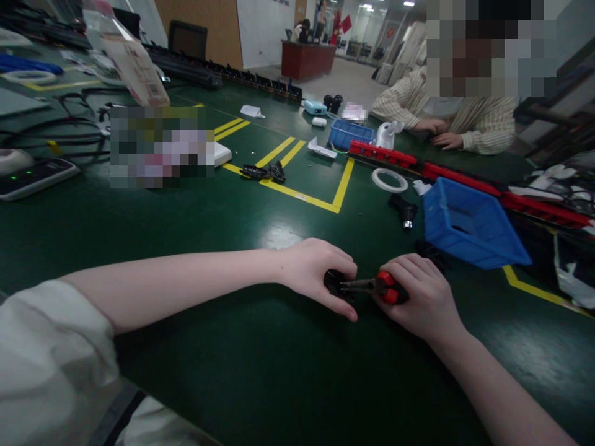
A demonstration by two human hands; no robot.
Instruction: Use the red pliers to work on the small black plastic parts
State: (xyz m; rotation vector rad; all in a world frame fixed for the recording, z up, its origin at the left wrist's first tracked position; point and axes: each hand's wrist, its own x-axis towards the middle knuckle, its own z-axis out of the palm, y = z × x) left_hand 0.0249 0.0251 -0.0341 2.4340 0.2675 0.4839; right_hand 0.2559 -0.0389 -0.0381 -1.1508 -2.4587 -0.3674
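My left hand point(318, 269) is curled around a small black part point(333, 283) just above the green table. The part is mostly covered by my fingers, so its kind does not show. My right hand point(421, 297) grips a pair of needle-nose pliers point(388, 287) by its red and black handles. The metal jaws point left and meet the black part; whether they clamp it I cannot tell. Farther back lies a cluster of black pieces point(264, 171) across the yellow tape line.
Ahead to the right stand a blue bin point(478, 251) and a black tool with a metal tip point(403, 212). A roll of white tape point(389, 180) lies near a red rail point(458, 179). A smaller blue basket point(349, 137) is farther back. A person point(446, 118) sits across the table.
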